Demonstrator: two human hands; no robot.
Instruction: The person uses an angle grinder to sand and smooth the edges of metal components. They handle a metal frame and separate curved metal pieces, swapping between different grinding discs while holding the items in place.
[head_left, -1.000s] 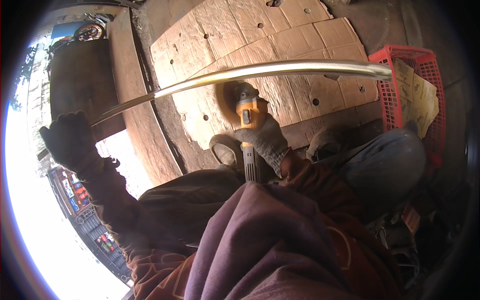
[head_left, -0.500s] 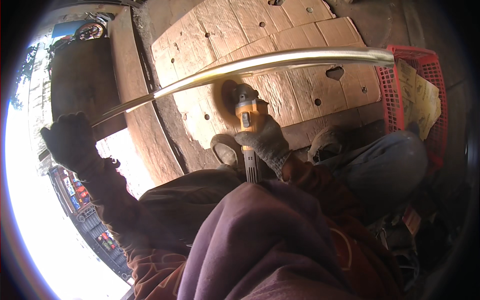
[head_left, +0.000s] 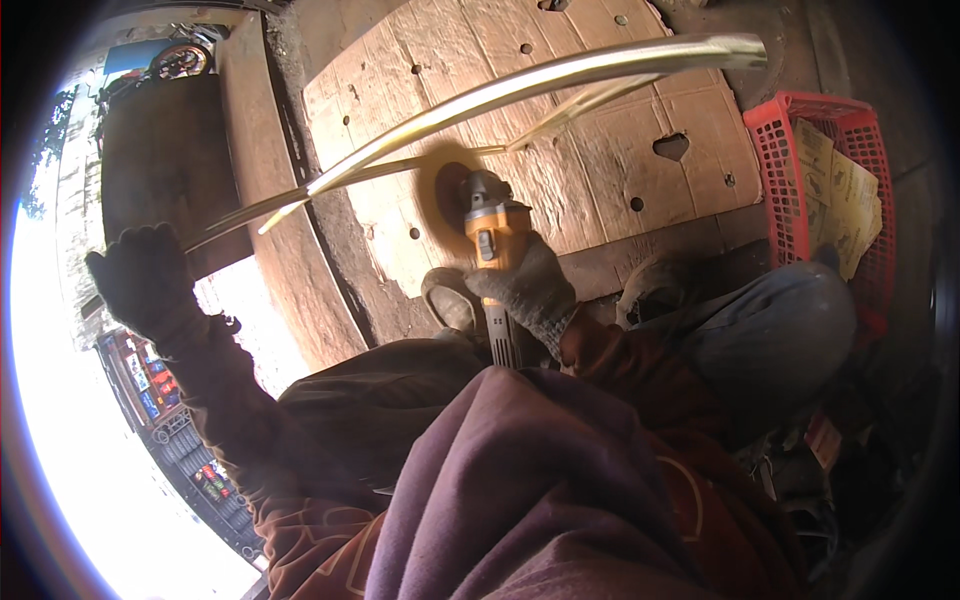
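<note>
My left hand (head_left: 146,282), in a dark work glove, is closed round the near-left end of a shiny bent metal tube (head_left: 520,80). The tube stretches across the view toward the upper right, and a thinner bar (head_left: 565,115) shows below its long curve. My right hand (head_left: 530,288), in a grey glove, wraps round the body of an orange and grey angle grinder (head_left: 497,238). The grinder's round disc (head_left: 452,190) is blurred and lies against or very close to the lower bar; contact cannot be made out.
Flattened cardboard (head_left: 590,180) with holes covers the ground ahead. A red plastic basket (head_left: 785,190) holding yellowish sheets (head_left: 850,195) stands at the right. My shoes flank the grinder. A brown plank (head_left: 270,180) and a dark panel (head_left: 165,160) lie to the left.
The tube's right end has swung up and away from the red basket, and the tube has turned so the lower bar shows apart from it. The grinder has barely moved.
</note>
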